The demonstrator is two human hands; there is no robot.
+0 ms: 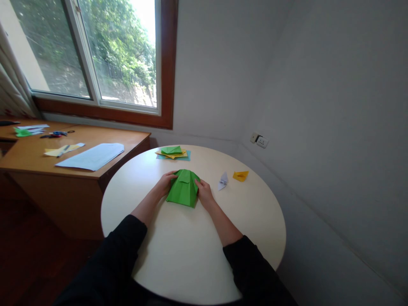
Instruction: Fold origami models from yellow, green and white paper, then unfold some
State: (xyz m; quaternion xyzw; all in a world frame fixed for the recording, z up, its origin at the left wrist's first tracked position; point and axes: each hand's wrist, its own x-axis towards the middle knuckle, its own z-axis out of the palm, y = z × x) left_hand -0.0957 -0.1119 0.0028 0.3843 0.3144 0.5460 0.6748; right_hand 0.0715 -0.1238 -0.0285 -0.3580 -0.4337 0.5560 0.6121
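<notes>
On the round table, hands flank green paper, narrow end pointing away.

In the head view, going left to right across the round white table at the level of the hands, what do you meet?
Left hand → green folded paper → right hand → small white folded figure → small yellow folded piece. Both hands rest against the sides of the green paper on the round table.

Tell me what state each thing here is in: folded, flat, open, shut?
green paper: partly folded, flat on round table
left hand: pressing its left edge
right hand: pressing its right edge
white paper model: folded
yellow paper model: folded
paper stack: lying flat
window: shut
</notes>
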